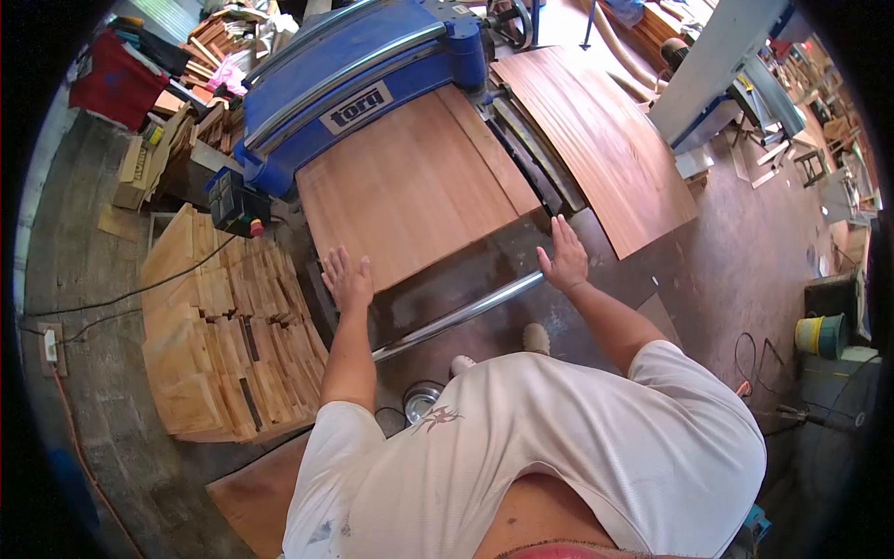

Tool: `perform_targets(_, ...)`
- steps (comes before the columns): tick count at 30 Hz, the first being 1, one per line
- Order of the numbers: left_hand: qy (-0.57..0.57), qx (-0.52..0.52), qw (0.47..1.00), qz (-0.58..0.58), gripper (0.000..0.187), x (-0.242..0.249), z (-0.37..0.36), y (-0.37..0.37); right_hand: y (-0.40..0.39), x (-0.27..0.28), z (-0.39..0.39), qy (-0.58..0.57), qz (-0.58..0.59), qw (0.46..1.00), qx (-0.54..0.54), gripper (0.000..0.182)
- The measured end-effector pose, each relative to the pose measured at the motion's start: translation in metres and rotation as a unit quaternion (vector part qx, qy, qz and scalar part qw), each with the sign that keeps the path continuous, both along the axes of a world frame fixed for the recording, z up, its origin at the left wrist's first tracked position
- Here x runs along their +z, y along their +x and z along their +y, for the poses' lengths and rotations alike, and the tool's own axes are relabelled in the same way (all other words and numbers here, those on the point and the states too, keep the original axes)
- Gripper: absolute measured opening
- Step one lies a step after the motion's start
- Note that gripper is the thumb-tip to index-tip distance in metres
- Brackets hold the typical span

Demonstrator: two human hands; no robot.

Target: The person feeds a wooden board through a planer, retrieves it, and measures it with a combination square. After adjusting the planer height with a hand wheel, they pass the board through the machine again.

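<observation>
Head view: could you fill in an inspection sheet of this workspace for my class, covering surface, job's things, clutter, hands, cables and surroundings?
Surface: floor dark and smooth on the right.
Job's things: wooden panel lies flat, its far end at the blue machine marked "torq"; a second panel lies to the right.
Clutter: stacked wood at left; loose wood pieces behind it.
Hands: left hand and right hand open, near the panel's near corners; contact unclear.
Cables: black cable runs leftward; orange cable lies on the left.
Surroundings: white pillar, green-and-yellow bucket.
</observation>
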State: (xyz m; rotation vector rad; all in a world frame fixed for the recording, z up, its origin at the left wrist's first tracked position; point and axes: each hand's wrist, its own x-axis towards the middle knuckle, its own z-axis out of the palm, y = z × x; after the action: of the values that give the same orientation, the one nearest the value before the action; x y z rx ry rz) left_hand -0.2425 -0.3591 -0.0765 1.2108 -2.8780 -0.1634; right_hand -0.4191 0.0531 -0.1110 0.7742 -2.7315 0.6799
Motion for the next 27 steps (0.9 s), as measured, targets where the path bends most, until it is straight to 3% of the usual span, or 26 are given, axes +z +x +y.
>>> perform_targets(20,0.017,0.001,1.000,-0.010,0.070,-0.007,-0.043,-0.038,0.001,0.001,0.001,0.018,-0.011,1.000,0.007,0.066)
perform_targets(27,0.056,0.065,0.996,-0.020,0.072,0.004,-0.029,-0.054,0.002,0.003,0.003,0.030,-0.006,1.000,0.005,0.064)
